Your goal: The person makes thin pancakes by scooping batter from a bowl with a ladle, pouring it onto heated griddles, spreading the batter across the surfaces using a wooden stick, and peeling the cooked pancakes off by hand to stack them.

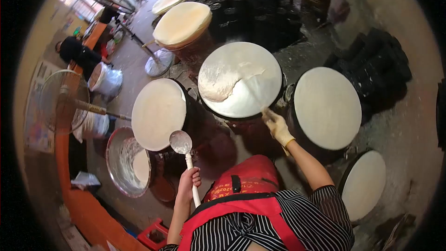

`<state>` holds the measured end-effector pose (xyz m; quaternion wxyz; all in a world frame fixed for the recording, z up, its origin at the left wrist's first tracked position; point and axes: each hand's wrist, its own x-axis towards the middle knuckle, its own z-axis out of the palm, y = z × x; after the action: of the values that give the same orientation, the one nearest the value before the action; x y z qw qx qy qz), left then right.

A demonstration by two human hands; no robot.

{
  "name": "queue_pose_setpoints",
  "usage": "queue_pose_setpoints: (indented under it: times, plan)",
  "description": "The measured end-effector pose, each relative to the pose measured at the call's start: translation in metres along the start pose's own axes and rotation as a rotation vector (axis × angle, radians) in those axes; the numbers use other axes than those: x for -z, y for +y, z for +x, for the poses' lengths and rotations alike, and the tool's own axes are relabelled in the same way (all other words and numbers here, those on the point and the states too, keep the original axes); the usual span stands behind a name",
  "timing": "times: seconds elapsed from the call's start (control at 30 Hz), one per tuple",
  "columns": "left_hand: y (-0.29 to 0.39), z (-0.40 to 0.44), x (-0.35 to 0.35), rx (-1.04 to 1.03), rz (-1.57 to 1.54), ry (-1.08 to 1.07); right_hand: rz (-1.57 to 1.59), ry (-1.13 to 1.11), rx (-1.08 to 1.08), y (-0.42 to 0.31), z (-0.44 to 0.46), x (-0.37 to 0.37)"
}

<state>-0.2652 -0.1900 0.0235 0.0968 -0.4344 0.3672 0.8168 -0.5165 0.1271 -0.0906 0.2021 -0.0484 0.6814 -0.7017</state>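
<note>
My left hand [189, 177] is closed around the pale handle of a ladle [180, 142], its round bowl raised and smeared with batter. My right hand [277, 128] wears a light yellowish glove and is closed at the near edge of the middle round griddle [232, 108]. It grips the handle of a scraper [253, 92], whose blurred pale blade reaches over the griddle. Thick wet batter [218, 85] lies heaped on the left of that surface, beside a smoother, shinier stretch. The scraper's exact outline is hard to make out.
Pale sheets cover a left griddle [158, 115], a right griddle [328, 108] and a rear griddle [182, 24]. A metal basin [127, 162] of batter stands at left, near a fan [64, 100]. Dark stacked cylinders [376, 72] stand at right. Another person [76, 52] is farther back.
</note>
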Motion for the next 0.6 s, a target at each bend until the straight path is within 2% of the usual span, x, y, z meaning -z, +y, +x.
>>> queue_pose_setpoints:
  times: [0.07,0.1,0.13,0.2,0.23,0.3,0.37,0.47,0.5,0.53,0.57,0.6]
  plan:
    - [0.011,0.005,0.033,0.016,0.061,-0.031,-0.191,-0.098,-0.063,0.007,-0.043,-0.018]
    - [0.017,0.005,0.048,0.021,0.093,-0.037,-0.144,-0.121,-0.067,0.006,-0.069,-0.026]
    - [0.023,0.007,0.064,0.022,0.122,-0.045,-0.295,-0.073,-0.006,0.001,-0.096,-0.036]
    - [0.029,0.01,0.097,0.022,0.15,-0.023,-0.573,-0.025,-0.023,-0.034,-0.14,-0.058]
    - [0.03,0.005,0.115,0.015,0.152,-0.007,-0.563,-0.014,0.098,-0.008,-0.15,-0.067]
    - [0.033,-0.01,0.143,-0.009,0.146,0.041,-0.211,0.135,0.044,0.029,-0.128,-0.115]
    - [0.032,-0.031,0.178,-0.068,0.126,0.064,-0.111,0.155,0.09,0.034,-0.101,-0.188]
    - [0.017,-0.055,0.233,-0.121,0.076,0.081,-0.219,0.141,0.085,0.011,-0.001,-0.294]
    - [0.015,-0.066,0.24,-0.139,0.083,0.134,-0.218,0.244,0.227,0.002,0.026,-0.326]
    - [0.012,-0.076,0.246,-0.157,0.087,0.187,-0.251,0.339,0.241,-0.004,0.056,-0.352]
    - [0.008,-0.083,0.259,-0.154,0.091,0.212,0.269,0.26,-0.026,0.016,0.103,-0.375]
    - [0.004,-0.088,0.271,-0.149,0.096,0.238,0.415,0.313,-0.127,0.028,0.134,-0.387]
